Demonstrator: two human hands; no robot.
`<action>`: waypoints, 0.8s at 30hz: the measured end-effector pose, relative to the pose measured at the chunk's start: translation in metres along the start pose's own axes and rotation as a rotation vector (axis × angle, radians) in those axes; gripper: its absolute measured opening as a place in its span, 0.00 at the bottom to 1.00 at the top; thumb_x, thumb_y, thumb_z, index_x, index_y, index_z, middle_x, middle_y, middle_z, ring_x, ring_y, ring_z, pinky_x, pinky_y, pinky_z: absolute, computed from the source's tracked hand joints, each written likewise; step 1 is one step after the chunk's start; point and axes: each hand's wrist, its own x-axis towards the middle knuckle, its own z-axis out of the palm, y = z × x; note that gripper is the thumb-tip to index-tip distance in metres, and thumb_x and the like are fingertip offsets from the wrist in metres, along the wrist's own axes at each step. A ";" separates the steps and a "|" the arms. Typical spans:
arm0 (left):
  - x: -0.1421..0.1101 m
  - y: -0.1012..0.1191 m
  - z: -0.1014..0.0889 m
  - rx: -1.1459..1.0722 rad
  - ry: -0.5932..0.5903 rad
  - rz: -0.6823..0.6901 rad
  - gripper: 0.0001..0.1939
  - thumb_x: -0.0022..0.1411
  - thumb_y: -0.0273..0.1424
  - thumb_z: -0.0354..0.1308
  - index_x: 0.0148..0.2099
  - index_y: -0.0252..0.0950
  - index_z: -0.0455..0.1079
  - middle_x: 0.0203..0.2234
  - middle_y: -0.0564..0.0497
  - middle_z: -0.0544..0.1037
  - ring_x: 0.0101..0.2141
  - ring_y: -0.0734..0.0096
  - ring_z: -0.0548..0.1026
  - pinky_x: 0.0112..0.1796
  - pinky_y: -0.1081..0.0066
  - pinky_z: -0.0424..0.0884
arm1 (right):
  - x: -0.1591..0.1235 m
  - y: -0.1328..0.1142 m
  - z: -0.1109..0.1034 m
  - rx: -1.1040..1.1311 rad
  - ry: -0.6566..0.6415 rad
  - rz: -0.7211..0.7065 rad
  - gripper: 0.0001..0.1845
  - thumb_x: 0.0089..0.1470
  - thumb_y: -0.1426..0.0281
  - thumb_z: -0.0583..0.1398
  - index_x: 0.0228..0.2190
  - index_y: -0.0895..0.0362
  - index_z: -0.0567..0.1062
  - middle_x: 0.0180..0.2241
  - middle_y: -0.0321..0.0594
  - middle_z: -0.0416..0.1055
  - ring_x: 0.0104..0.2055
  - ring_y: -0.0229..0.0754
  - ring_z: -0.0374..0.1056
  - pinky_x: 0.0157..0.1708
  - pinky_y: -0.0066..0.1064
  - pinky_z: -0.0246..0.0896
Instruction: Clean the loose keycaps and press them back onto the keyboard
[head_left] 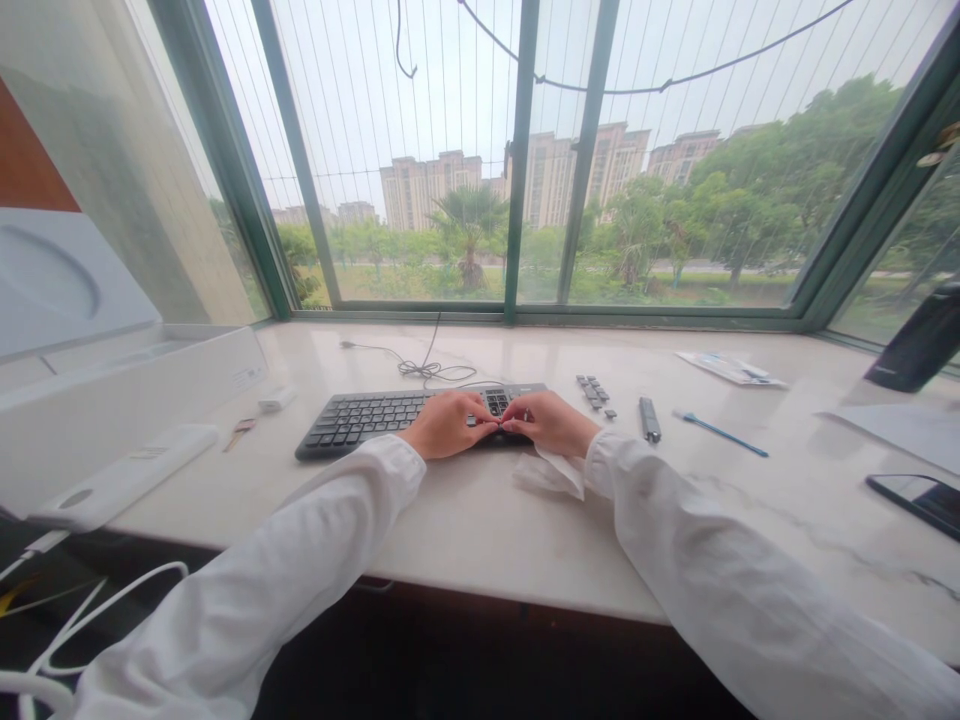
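A black keyboard [375,415] lies on the white marble-patterned top. My left hand [448,425] rests over its right part, thumb and forefinger pinched together at the front edge of the number keys. From the other side my right hand [551,422] meets it, its fingertips also pinched. Whatever sits between the fingertips is too small to make out. A crumpled white tissue [551,472] lies under my right hand. Several loose dark keycaps [592,390] stand in a group to the right of the keyboard. Among the number keys, some spots show without caps.
Right of the keycaps lie a dark grey stick-shaped tool [649,420], a blue thin brush or swab [724,435], a flat packet [731,369] and a phone [919,500]. A coiled cable [435,370] lies behind the keyboard. At left are a key [240,433] and a power strip [127,477].
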 end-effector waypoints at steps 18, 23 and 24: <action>-0.008 0.008 -0.009 0.405 -0.090 0.202 0.15 0.64 0.35 0.50 0.46 0.50 0.77 0.27 0.54 0.77 0.22 0.75 0.69 0.21 0.73 0.49 | -0.003 -0.001 -0.001 0.024 0.024 0.028 0.11 0.50 0.64 0.62 0.33 0.55 0.82 0.26 0.36 0.73 0.26 0.35 0.62 0.29 0.26 0.55; -0.007 0.011 -0.009 0.491 -0.089 0.223 0.16 0.65 0.35 0.48 0.46 0.48 0.76 0.27 0.53 0.76 0.20 0.76 0.68 0.21 0.73 0.49 | -0.003 -0.004 -0.002 0.039 0.012 0.054 0.10 0.49 0.65 0.63 0.33 0.54 0.82 0.26 0.36 0.74 0.27 0.35 0.62 0.30 0.26 0.56; -0.007 0.011 -0.008 0.498 -0.090 0.226 0.16 0.65 0.35 0.48 0.45 0.48 0.76 0.27 0.53 0.76 0.20 0.76 0.68 0.21 0.73 0.49 | -0.003 -0.005 -0.002 0.036 0.012 0.055 0.10 0.49 0.65 0.63 0.33 0.54 0.82 0.26 0.35 0.74 0.27 0.35 0.62 0.30 0.26 0.56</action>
